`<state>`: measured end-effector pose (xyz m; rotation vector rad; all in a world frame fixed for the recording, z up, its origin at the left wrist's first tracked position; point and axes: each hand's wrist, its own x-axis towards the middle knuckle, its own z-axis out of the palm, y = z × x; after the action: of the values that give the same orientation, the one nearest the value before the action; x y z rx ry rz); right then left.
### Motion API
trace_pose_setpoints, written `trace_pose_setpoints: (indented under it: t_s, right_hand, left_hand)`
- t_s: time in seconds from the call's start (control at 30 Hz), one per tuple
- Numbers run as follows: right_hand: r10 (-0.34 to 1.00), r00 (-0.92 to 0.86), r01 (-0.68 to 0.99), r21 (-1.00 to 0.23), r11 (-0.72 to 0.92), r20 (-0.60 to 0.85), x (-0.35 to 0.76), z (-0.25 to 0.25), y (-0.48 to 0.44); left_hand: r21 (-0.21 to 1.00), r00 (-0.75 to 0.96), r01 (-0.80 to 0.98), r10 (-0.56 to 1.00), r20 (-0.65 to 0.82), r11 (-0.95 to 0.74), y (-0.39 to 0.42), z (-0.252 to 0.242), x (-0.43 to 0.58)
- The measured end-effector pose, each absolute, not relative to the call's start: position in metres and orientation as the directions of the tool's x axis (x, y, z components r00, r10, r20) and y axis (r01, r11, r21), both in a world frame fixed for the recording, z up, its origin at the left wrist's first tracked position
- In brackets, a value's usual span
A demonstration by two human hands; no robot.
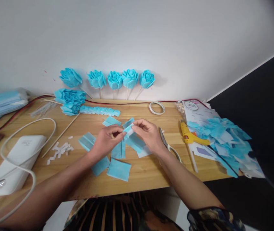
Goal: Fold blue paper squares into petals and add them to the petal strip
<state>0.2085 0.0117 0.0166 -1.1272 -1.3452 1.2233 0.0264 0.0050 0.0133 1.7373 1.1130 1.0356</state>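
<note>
The folded strip point(128, 130) pinched between the left hand point(107, 138) and the right hand point(149, 133) looks like thin, matt, fibrous blue cloth with a white underside. The cut squares point(119, 169) near the table's front edge have the same soft, dull finish, as do the flowers point(115, 80) along the back edge. The table point(151, 173) is pale wood, smooth, with visible grain and a low sheen. The scissors point(167, 144) show grey metal blades and pale plastic handles. The glue gun point(191, 136) is yellow plastic. At the left end, the power bank point(16, 160) is smooth, glossy white plastic.
</note>
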Motion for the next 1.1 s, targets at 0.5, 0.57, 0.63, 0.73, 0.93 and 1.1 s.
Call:
trace_pose_setpoints:
  t_s: [0.5,0.57,0.63,0.73,0.93,1.1]
  right_hand:
    - [0.933,-0.126,0.212,-0.910,0.357,0.336,0.2075,0.0189,0.0088]
    - [0.897,-0.161,0.256,-0.861,0.440,0.411,0.2079,0.0187,0.0089]
    - [0.851,-0.205,0.306,-0.794,0.525,0.483,0.2083,0.0183,0.0093]
    - [0.798,-0.261,0.352,-0.716,0.602,0.543,0.2085,0.0173,0.0102]
    - [0.760,-0.283,0.377,-0.661,0.649,0.585,0.2084,0.0152,0.0111]
    - [0.761,-0.275,0.379,-0.662,0.647,0.587,0.2084,0.0147,0.0112]
  left_hand:
    - [0.989,0.250,0.150,0.968,-0.028,-0.010,0.0064,0.0190,0.0251]
    - [0.992,0.244,0.127,0.969,-0.036,0.005,0.0071,0.0186,0.0246]
    - [0.994,0.237,0.111,0.971,-0.042,0.016,0.0075,0.0178,0.0241]
    - [0.995,0.225,0.092,0.973,-0.051,0.031,0.0080,0.0167,0.0235]
    - [0.997,0.233,0.063,0.971,-0.053,0.039,0.0082,0.0170,0.0239]
    - [0.999,0.250,0.047,0.968,-0.024,0.013,0.0082,0.0178,0.0240]
